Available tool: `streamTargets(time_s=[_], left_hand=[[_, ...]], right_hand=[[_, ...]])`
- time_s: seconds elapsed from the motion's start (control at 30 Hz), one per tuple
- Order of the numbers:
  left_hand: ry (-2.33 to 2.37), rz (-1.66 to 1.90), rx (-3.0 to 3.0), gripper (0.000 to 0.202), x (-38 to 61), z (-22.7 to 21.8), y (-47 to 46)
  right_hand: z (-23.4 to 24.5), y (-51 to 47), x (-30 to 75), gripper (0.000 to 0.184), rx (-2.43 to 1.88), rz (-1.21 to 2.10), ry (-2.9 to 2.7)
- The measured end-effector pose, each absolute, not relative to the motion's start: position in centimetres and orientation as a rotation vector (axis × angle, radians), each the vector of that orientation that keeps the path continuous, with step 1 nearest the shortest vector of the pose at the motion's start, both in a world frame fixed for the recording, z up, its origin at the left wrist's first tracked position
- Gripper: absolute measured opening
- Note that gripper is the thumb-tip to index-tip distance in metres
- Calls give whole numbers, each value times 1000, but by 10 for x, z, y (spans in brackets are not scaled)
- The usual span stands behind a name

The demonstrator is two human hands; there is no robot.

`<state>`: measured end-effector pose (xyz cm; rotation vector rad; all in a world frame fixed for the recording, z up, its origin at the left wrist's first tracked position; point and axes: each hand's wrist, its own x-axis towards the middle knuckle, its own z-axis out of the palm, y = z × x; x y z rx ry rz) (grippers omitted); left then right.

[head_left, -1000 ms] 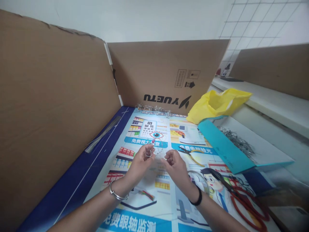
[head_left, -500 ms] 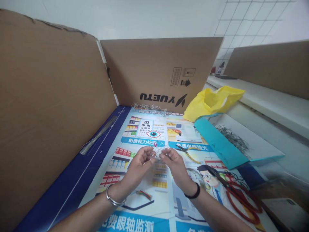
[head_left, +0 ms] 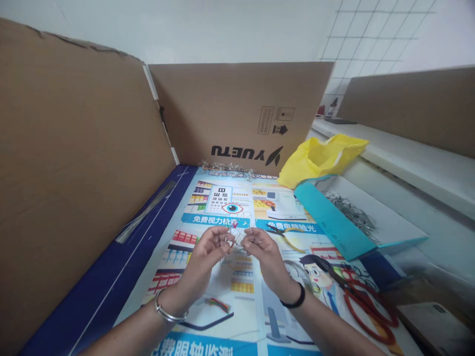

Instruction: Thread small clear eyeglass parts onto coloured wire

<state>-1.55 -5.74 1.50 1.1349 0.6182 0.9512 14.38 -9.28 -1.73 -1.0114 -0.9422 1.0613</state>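
Note:
My left hand [head_left: 208, 249] and my right hand [head_left: 264, 249] are raised close together over a printed poster [head_left: 237, 296]. Both pinch a small piece of thin bent wire [head_left: 237, 232] with a tiny pink bit on it, held between the fingertips. A silver bangle is on the left wrist and a black band is on the right wrist. A few short coloured wire pieces [head_left: 218, 304] lie on the poster under my left forearm.
Cardboard walls [head_left: 81, 163] stand at the left and back. Yellow-handled pliers [head_left: 287, 237] and red-handled scissors [head_left: 365, 306] lie on the right. A teal box lid [head_left: 334, 225] holds a heap of wire bits, with a yellow bag [head_left: 319, 155] behind it. A bundle of straight wires [head_left: 143, 215] lies at the left.
My hands have come closer together, and they sit slightly lower in the view. The camera has shifted a little to the right.

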Motion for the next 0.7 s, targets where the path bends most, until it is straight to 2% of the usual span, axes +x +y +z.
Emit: streamTargets(time_s=[0.33, 0.53, 0.7], left_hand=[[601, 929, 1170, 25, -15, 13, -58], [664, 891, 1229, 27, -14, 12, -57], [697, 870, 1280, 25, -12, 14, -59]], right_hand=[[-19, -92, 144, 17, -980, 1057, -951], [-26, -91, 145, 27, -1191, 738, -1039], [-27, -93, 149, 26, -1306, 462, -1183]])
